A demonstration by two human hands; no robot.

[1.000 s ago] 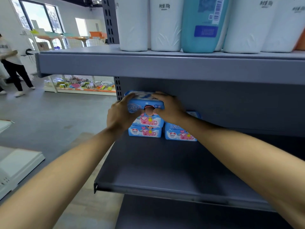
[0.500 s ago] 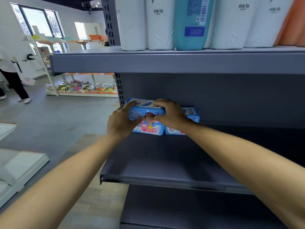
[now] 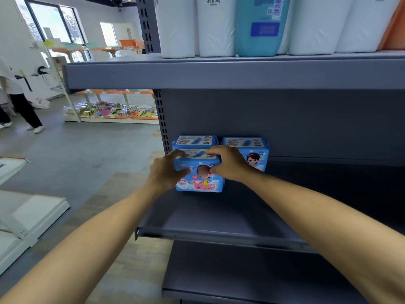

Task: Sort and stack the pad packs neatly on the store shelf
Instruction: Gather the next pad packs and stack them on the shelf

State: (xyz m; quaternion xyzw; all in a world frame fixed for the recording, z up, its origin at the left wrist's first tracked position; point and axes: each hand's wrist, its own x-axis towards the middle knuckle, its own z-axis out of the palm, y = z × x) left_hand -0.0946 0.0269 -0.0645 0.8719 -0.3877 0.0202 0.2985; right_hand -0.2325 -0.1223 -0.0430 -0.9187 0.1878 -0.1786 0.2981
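Gripping the front pack [image 3: 200, 179] from both ends, the left hand [image 3: 167, 173] and right hand [image 3: 229, 164] curl fingers over its top edge and thumbs on its face. It stands near the shelf's [image 3: 219, 218] back left corner, long axis running left to right, just ahead of a rear pack [image 3: 195, 141]. Another pack [image 3: 252, 150] stands beside that against the back wall. Both hands are equally near; pushing straight back should close the row.
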